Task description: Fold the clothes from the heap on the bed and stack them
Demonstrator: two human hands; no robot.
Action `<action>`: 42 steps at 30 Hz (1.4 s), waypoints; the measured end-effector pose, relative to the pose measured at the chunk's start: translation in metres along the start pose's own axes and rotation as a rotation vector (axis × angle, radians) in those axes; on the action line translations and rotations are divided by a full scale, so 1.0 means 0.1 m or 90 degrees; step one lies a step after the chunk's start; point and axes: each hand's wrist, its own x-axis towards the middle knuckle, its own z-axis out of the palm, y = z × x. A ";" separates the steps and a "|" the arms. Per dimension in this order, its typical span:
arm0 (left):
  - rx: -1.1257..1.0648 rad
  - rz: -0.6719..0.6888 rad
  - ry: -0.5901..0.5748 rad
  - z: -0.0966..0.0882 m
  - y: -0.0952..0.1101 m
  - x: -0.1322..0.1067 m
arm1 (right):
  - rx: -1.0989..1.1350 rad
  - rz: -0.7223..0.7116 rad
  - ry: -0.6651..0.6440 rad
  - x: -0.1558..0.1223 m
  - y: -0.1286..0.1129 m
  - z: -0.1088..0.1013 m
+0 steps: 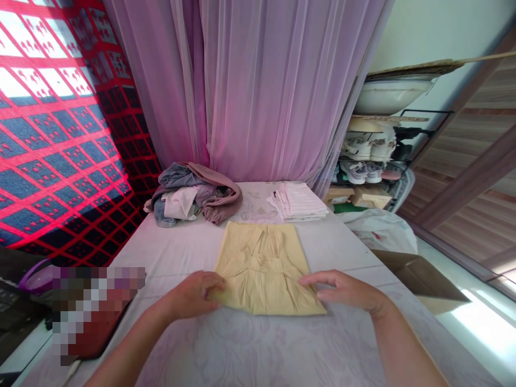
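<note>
A pale yellow garment (264,263) lies folded flat on the white sheet of the bed (242,344) in front of me. My left hand (197,293) rests at its near left corner with fingers curled over the cloth edge. On the garment's near right corner, my right hand (346,290) lies palm down with fingers stretched out and pressed flat on the fabric.
A heap of grey, pink and mauve clothes (193,196) sits at the back left. A folded striped stack (300,201) lies at the back right. Purple curtains (258,86) hang behind. A cardboard box (419,277) and a shoe rack (371,156) stand right of the bed.
</note>
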 end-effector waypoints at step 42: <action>0.162 0.191 0.034 0.15 -0.09 0.00 | -0.524 -0.128 0.225 -0.07 0.39 0.76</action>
